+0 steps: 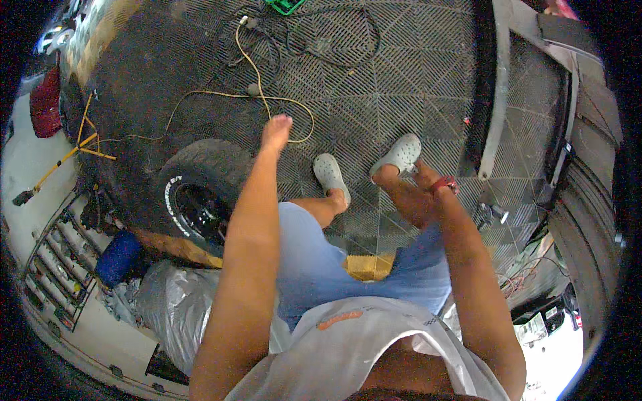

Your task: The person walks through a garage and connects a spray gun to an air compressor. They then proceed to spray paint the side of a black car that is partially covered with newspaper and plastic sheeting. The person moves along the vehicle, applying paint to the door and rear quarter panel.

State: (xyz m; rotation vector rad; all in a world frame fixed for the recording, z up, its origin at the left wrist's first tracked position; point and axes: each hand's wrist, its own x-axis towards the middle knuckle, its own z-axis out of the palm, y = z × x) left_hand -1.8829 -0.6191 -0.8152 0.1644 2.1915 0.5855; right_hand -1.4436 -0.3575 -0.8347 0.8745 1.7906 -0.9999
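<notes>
My left hand [276, 131] is stretched forward over the floor mat, beyond the tyre. Its fingers look curled closed, and what they hold, if anything, is hidden. A pale yellow cord [227, 93] runs right by this hand, disappearing at it; I cannot tell whether the cord is gripped or passes behind. Low beside my lower leg and the right grey clog [405, 152] hangs my right hand [426, 176], a red band [444, 185] around its wrist. Its fingers are small and partly hidden. A wheel with a black tyre [207, 159] lies next to my left forearm.
Dark cables [334, 61] lie coiled ahead near a green object [285, 5]. At left are a yellow stand [85, 144], a blue cylinder [119, 259] and grey plastic sheeting [175, 304]. Metal bars [496, 93] stand at right, with a small metal object [495, 213] near them.
</notes>
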